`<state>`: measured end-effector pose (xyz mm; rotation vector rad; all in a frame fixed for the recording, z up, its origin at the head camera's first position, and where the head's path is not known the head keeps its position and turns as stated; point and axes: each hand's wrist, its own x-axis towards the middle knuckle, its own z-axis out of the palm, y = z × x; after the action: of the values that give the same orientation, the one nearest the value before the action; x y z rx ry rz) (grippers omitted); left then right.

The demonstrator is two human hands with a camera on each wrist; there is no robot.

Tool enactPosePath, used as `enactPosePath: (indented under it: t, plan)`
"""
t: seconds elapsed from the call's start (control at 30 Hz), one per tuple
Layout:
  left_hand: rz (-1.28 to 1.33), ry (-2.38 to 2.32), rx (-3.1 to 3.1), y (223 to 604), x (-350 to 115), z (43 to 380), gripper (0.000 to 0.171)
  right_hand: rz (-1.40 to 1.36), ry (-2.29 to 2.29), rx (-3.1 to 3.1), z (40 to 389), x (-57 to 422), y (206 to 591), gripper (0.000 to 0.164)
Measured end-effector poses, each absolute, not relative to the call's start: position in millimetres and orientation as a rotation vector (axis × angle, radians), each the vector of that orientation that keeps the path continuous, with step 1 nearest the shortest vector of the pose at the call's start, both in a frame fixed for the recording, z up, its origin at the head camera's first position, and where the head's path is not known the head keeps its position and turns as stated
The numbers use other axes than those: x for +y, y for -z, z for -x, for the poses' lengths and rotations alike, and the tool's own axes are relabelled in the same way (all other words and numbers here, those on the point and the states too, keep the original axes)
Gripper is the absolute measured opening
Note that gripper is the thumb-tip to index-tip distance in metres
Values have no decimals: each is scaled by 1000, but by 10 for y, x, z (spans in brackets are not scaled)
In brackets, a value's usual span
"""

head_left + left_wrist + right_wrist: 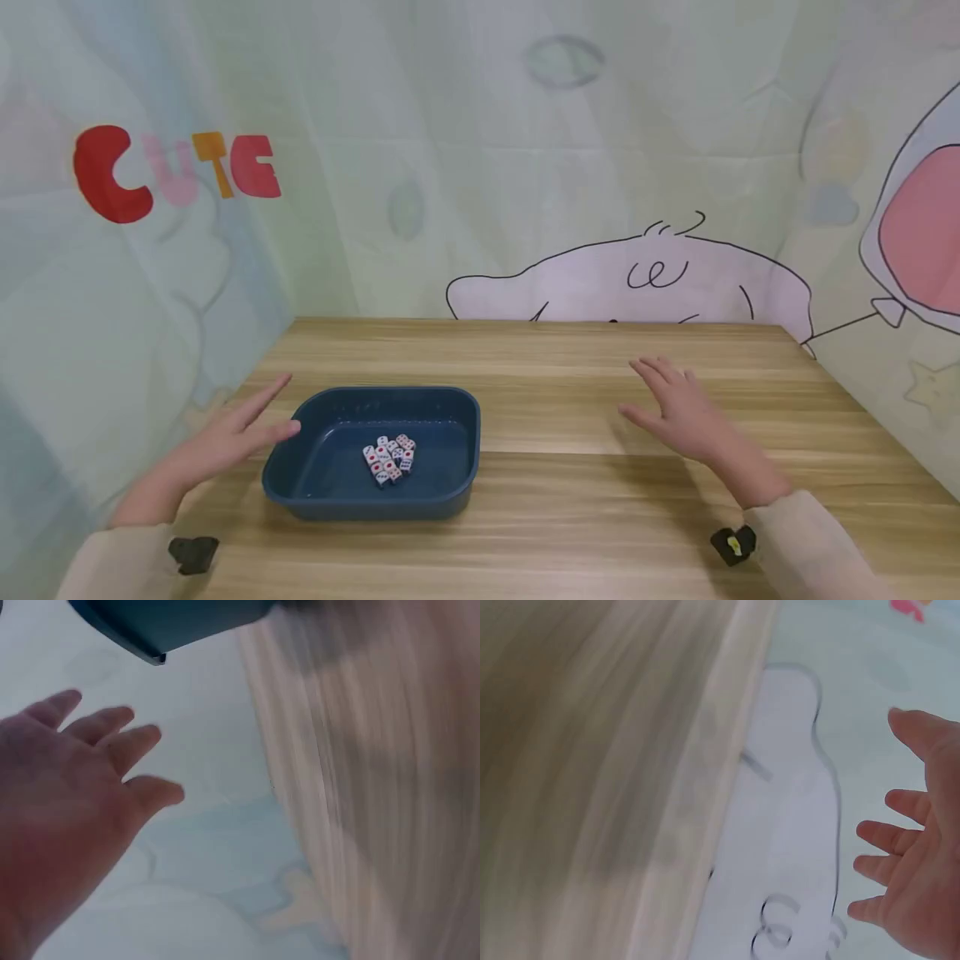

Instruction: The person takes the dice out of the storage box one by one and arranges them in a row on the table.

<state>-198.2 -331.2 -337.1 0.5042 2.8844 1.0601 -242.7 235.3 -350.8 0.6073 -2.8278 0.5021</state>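
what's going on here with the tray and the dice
A person sits at a wooden table with both hands open and holding nothing. The left hand is beside the left rim of a dark blue tray, fingers spread; whether the thumb touches the rim is hard to tell. The right hand hovers over bare table to the right, well apart from the tray. A small heap of white dice lies in the middle of the tray, untouched.
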Motion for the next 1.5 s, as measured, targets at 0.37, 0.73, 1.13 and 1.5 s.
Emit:
enactPosePath:
  t: [0.37, 0.73, 1.13, 1.5]
  plan:
    - [-686, -1443, 2378, 3595, -3386, 2007, 91, -805, -747, -2678, 2416, 1586, 3373, 60]
    - [-763, -1527, 2260, 3699, -3479, 2021, 94, -984, -845, -2674, 2428, 929, 3325, 56]
    - [-765, -1532, 2205, 3753, -3524, 1981, 98, -1104, -953, -2673, 2429, 370, 3389, 50]
    - [-675, -1539, 2161, 3750, -3561, 1945, 100, -1275, -1018, -2683, 2466, 54, 3479, 38]
